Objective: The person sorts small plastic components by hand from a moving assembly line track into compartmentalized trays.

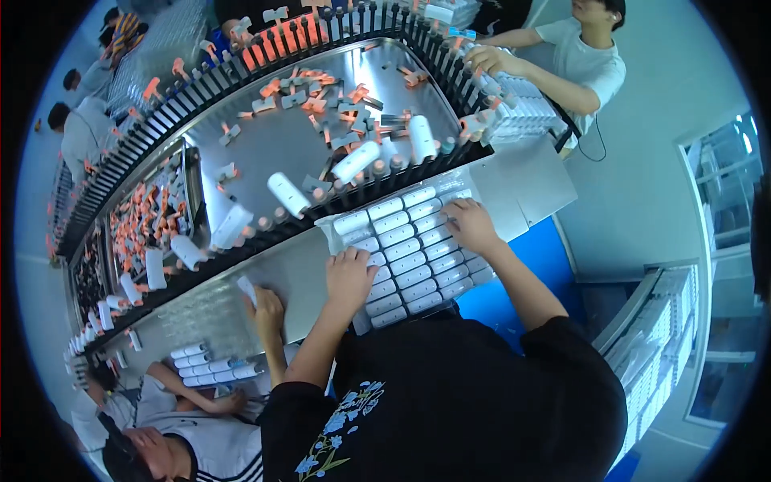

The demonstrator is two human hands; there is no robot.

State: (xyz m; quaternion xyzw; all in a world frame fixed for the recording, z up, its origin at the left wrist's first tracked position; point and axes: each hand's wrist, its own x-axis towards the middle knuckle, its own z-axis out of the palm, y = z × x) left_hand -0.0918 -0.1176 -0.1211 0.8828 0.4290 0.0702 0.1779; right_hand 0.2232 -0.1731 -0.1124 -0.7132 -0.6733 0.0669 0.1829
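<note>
A clear plastic tray [325,227] in front of me holds rows of white oblong casings [400,234], each with a small dark mark on top. My left hand [351,277] rests at the tray's left side, its fingers apart and lying over casings there. On the tray's right side lies my right hand [472,225], with bent, separated fingertips touching casings near the far right corner. My palms hide part of what is under them, and neither hand visibly lifts anything.
Beyond the tray runs a conveyor of black upright holders [365,191] carrying white casings, around a metal table [265,157] strewn with orange and grey parts. Left, a co-worker's hand [267,312] holds a white piece. Another person [586,72] works far right beside stacked trays [522,112].
</note>
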